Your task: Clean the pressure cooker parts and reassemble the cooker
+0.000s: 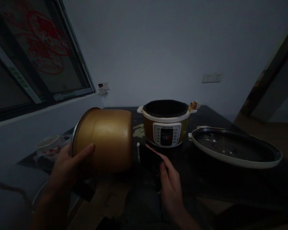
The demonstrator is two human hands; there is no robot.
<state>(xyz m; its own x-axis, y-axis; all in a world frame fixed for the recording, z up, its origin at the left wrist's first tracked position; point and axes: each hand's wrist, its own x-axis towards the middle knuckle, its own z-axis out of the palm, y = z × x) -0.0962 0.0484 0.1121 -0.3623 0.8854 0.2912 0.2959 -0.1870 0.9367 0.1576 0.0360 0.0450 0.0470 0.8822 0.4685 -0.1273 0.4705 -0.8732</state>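
My left hand (67, 163) grips a gold-coloured inner cooker pot (108, 137) by its rim, thumb on the outer wall. The pot is tipped on its side, its mouth facing left and its base to the right. In my right hand (170, 182) is a dark cloth (150, 159) with a pale edge, pinched between thumb and fingers just right of the pot's base. Behind the cloth stands an electric cooker (166, 123), gold and white with a lit front panel, its top uncovered. At the right lies an oval lid (235, 147), its dark inner side up.
A white bowl with red marks (49, 145) sits at the left of the dark table (206, 182). Wall sockets (212, 77) are on the pale wall behind. A window (38, 51) with red decorations is at upper left.
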